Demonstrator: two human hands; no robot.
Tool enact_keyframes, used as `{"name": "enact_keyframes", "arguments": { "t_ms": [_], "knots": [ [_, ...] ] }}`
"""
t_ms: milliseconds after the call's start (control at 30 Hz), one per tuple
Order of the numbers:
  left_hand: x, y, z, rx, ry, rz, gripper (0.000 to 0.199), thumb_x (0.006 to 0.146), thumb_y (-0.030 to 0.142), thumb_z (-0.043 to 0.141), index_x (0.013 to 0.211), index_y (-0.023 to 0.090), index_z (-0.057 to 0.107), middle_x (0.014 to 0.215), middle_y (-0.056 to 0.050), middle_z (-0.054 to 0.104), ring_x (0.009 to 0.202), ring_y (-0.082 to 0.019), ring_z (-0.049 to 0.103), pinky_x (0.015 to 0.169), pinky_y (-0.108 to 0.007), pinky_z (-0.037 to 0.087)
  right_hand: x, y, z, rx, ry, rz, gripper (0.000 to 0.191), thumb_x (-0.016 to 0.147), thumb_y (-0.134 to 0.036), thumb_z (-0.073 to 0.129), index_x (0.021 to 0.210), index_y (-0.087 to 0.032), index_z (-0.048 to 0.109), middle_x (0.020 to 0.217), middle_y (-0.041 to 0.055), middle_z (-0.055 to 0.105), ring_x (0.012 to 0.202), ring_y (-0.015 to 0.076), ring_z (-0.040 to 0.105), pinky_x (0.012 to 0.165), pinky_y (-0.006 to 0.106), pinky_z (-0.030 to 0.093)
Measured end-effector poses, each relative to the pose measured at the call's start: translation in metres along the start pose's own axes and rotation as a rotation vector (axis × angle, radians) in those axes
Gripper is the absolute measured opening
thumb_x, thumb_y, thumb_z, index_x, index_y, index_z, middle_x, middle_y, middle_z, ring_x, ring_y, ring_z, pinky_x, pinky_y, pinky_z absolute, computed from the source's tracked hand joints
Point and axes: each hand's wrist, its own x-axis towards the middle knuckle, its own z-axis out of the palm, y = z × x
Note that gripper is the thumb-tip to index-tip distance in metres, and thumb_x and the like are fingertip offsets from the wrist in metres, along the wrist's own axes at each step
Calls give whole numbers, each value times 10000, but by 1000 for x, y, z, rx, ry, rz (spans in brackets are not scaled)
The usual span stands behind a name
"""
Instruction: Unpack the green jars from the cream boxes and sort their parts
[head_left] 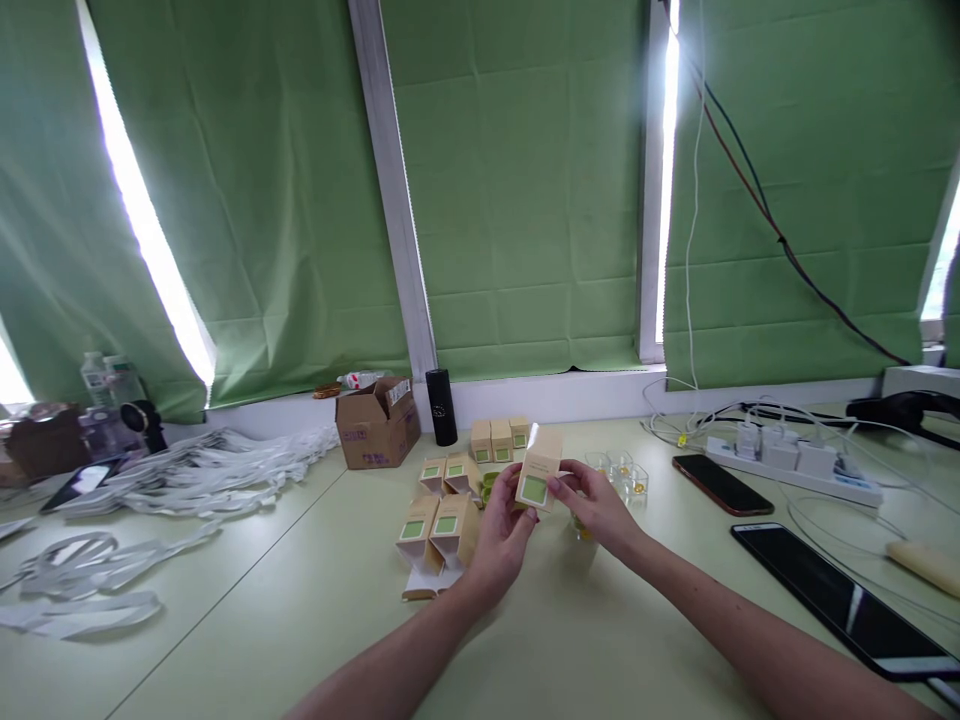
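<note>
Both my hands hold one small beige carton [538,470] with a green square on its front, raised above the table. My left hand [504,535] grips its left side and lower edge; my right hand [596,500] pinches its right side. To the left lie open cartons [446,525] of the same kind, with flaps spread toward me. Behind them stand several closed cartons [501,440] in a row. Small clear glass cups [621,472] with yellowish bits inside stand beyond my right hand. A green item [489,484] is partly hidden behind my left hand.
A brown cardboard box [377,425] and a black cylinder [441,407] stand along the wall. White strips [202,470] are heaped at left. On the right lie two phones, a smaller one [721,484] and a larger one [847,595], a power strip [795,465] and loose cables.
</note>
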Motion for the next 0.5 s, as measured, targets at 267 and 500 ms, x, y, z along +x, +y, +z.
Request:
{"name": "enact_keyframes", "arguments": {
  "t_ms": [267,500],
  "knots": [
    [-1,3,0,43,26,-18,545,901,328,658,1403,258,459,1391,-128,590,1181,-271,614,934,-375,514,-3,0,3,-6,7,-3,571,783,-668,752,1096,-204,641,936,107,797,910,288,749,842,412,571],
    [-1,8,2,-20,23,-27,518,855,234,643,1344,269,474,1299,-87,626,1063,-226,628,965,-380,497,-6,-4,6,-25,32,6,534,783,-634,757,1083,-209,637,936,111,797,917,297,748,732,374,562]
  ]
}}
